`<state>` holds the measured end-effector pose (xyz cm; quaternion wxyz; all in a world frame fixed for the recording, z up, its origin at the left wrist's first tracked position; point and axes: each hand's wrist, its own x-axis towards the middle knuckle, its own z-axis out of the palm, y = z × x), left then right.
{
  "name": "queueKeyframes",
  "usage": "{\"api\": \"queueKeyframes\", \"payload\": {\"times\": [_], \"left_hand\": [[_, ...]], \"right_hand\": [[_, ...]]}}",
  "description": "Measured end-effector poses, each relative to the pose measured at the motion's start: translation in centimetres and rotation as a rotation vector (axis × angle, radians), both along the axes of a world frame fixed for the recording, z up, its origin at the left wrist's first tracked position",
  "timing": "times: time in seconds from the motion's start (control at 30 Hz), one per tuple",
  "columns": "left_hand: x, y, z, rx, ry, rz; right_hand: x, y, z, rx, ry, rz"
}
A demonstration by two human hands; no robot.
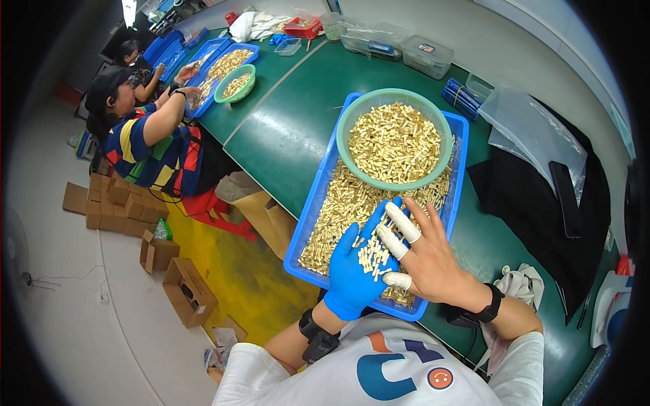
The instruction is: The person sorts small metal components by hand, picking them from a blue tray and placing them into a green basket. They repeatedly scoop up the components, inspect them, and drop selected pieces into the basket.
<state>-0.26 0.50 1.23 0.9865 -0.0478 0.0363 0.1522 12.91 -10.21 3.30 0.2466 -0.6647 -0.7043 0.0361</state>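
Observation:
My left hand [357, 277], in a blue glove, is turned palm up over a blue tray [304, 233] and holds a small pile of brass fittings [373, 258]. My right hand [425, 260] hovers just over that palm, fingers stretched and spread, with white finger cots on the thumb and two fingers. Whether its fingertips touch the pieces I cannot tell. More loose brass fittings [325, 237] cover the tray's bottom. A green basket [343, 139], heaped with the same small pieces, sits across the far part of the tray.
Right of the tray lie a black cloth [535, 223], a plastic bag [535, 135] and a phone [565, 199]. Clear plastic boxes [426, 54] stand along the wall. At the far left, a co-worker [145, 128] sits by more trays. Cardboard boxes [189, 291] stand on the floor.

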Motion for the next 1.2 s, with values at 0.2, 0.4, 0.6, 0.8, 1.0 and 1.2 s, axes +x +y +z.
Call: {"api": "queueKeyframes", "payload": {"times": [0.2,0.4,0.6,0.8,1.0,1.2], "left_hand": [[0.3,0.0,-0.1,-0.077,0.063,0.097],[0.4,0.1,0.4,0.103,0.112,0.146],[0.5,-0.1,1.1,0.008,0.114,0.188],[0.3,0.2,0.9,-0.114,0.024,0.159],[0.3,0.2,0.9,-0.139,-0.014,0.151],[0.4,0.1,1.1,-0.065,0.076,0.176]], "right_hand": [[0.1,-0.1,-0.8,0.044,0.076,-0.064],[0.7,-0.2,-1.0,0.105,0.124,-0.046],[1.3,-0.2,-1.3,0.233,0.427,-0.052],[1.2,-0.3,-1.3,0.228,0.405,-0.045],[1.2,-0.3,-1.3,0.235,0.397,-0.041],[1.2,-0.3,-1.2,0.239,0.404,-0.042]]}}
